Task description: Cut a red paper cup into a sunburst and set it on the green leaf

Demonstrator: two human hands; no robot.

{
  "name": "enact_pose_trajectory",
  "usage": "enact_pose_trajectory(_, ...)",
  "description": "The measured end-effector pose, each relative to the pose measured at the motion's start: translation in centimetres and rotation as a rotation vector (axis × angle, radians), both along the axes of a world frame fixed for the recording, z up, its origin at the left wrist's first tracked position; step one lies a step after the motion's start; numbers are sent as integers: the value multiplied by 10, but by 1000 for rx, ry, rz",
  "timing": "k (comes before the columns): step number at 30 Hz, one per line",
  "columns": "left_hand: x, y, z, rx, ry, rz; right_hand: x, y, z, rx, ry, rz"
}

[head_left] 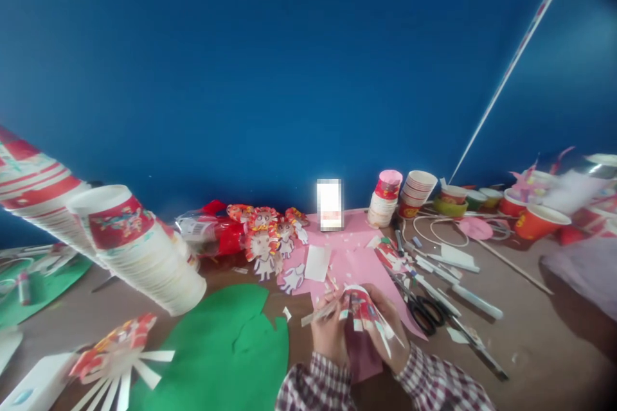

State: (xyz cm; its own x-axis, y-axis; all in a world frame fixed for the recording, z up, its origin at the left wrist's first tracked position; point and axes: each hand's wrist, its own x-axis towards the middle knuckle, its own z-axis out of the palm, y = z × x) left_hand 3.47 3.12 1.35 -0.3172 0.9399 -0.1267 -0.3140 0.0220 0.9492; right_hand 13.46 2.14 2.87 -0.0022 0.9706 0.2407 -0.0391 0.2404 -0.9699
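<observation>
A paper cup (pixel 359 306) with a red printed side, its wall cut into strips that hang apart, is held between my two hands. My right hand (pixel 391 316) is closed round its right side, and white strips stick out below the fingers. On the left side, my left hand (pixel 330 332) is closed at the cup's edge, with a pale strip (pixel 314 316) poking out from its fingers. Under the hands lies pink paper (pixel 354 257) strewn with small scraps. Black-handled scissors (pixel 427 314) lie right of my right hand.
Tall stacks of paper cups (pixel 144 257) lean at left, beside a green paper sheet (pixel 241 340) and another strip-cut cup (pixel 116 350). Paper cut-out figures (pixel 263 244) lie behind. Shorter cup stacks (pixel 384 199), pens (pixel 477 302) and an orange cup (pixel 540 223) occupy the right.
</observation>
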Motion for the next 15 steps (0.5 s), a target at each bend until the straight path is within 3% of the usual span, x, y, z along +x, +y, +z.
enact_pose_trajectory(5, -1, 2, 4, -25, -169, -83, -2, 1, 6, -92, 130, 15)
enact_pose_trajectory(9, 1, 3, 3, -11, -339, -185, -1, 1, 8, -97, 7, -19)
enact_pose_trajectory(15, 5, 6, -5, 32, -376, -154, 0, 3, 6, -66, -36, -24)
